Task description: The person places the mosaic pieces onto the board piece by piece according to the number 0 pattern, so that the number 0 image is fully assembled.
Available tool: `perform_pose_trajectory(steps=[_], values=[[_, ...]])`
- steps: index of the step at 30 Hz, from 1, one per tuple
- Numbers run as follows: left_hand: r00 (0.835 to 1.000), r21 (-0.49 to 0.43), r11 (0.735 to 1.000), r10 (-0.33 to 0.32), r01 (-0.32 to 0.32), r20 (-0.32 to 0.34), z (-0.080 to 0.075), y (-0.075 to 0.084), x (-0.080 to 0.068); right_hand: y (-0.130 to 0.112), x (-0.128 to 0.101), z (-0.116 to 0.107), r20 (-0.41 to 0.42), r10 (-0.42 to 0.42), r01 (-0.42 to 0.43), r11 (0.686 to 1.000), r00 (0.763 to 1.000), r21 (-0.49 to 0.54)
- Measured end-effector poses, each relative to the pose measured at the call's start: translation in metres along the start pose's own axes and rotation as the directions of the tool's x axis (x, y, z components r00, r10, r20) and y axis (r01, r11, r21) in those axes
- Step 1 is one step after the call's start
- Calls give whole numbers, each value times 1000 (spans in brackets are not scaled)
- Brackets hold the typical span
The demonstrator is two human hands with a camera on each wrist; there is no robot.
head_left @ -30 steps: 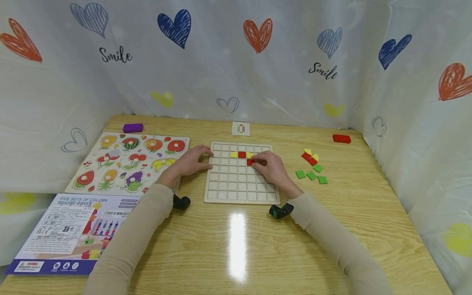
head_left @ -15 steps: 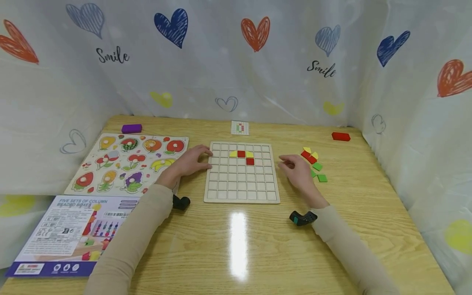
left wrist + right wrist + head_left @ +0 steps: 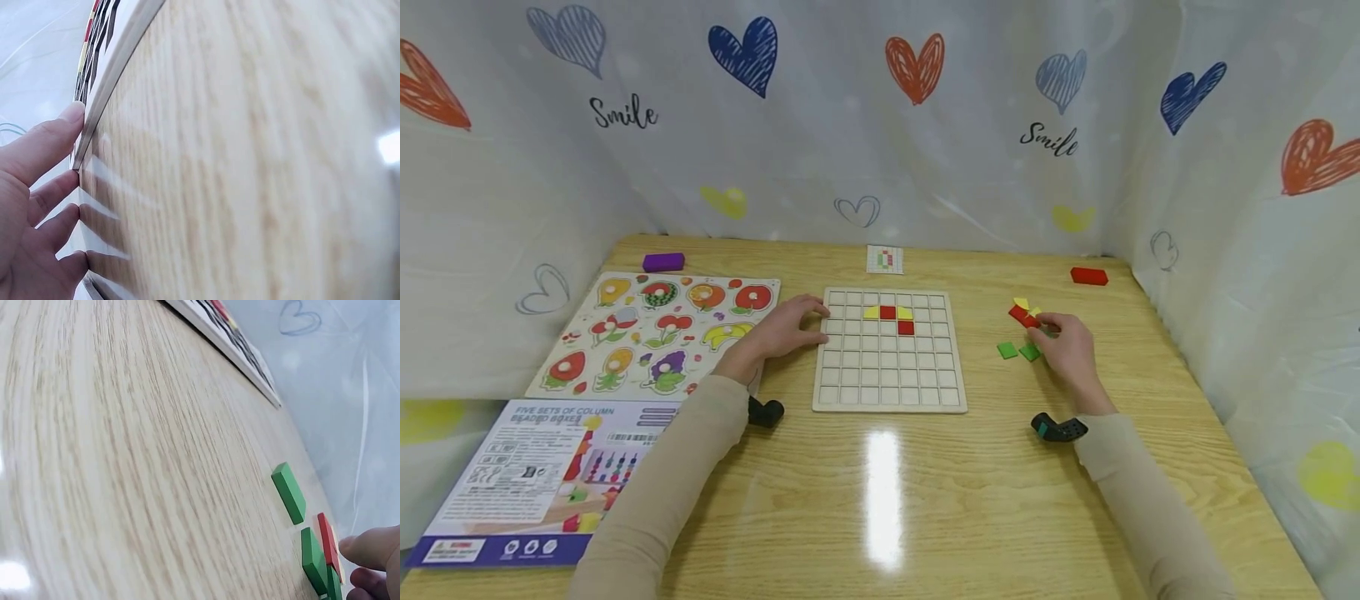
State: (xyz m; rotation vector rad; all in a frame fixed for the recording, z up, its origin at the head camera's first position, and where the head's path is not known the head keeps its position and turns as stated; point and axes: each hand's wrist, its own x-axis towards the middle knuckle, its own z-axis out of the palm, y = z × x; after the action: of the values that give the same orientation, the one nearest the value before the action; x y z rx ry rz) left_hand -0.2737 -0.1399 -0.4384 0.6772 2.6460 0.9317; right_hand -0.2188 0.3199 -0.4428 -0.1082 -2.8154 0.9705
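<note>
In the head view a wooden grid board (image 3: 889, 379) lies mid-table, with yellow pieces (image 3: 871, 312) and red square tiles (image 3: 906, 328) in its upper cells. My left hand (image 3: 784, 327) rests against the board's left edge. The left wrist view shows its thumb (image 3: 74, 112) at the rim and its other fingers spread on the table. Over on the right, my right hand (image 3: 1067, 346) reaches into loose tiles, its fingertips at a red tile (image 3: 1021, 315). Green tiles (image 3: 289, 494) lie just below that red tile (image 3: 327, 540). Whether the fingers pinch it is hidden.
A small pattern card (image 3: 884, 259) lies behind the board. To the left are a fruit peg puzzle (image 3: 651, 337) and a printed box (image 3: 512, 475). A purple block (image 3: 663, 262) and a red block (image 3: 1089, 276) lie toward the back corners.
My right hand has let go of a red tile on the board and moved right to the loose tiles. The left hand stays at the board's edge.
</note>
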Motion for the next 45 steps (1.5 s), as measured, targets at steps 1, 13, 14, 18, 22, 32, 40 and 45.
perform_pose_trajectory(steps=[1,13,14,18,22,32,40,45], values=[[1000,-2,1000,1,-1,-2,0,0,0,1,1,-1,0,2,-2,1000,1000,-8],[1000,-18,1000,19,-20,-10,1,-2,0,3,8,3,33,-27,29,997,999,-69],[1000,-18,1000,20,-20,-11,1,-2,0,2,8,4,34,-33,35,997,999,-70],[1000,-18,1000,19,-19,-10,1,-1,1,1,8,5,37,-39,41,997,999,-71],[1000,-18,1000,17,-17,-10,1,-1,1,1,8,5,52,-37,40,997,998,-60],[1000,-15,1000,5,-5,-12,2,-2,0,2,8,8,59,-32,35,998,998,-44],[1000,-11,1000,8,-9,-9,2,-3,0,1,8,9,69,-36,40,998,997,-55],[1000,-6,1000,3,-3,-6,2,-2,0,0,8,9,71,-42,46,997,997,-56]])
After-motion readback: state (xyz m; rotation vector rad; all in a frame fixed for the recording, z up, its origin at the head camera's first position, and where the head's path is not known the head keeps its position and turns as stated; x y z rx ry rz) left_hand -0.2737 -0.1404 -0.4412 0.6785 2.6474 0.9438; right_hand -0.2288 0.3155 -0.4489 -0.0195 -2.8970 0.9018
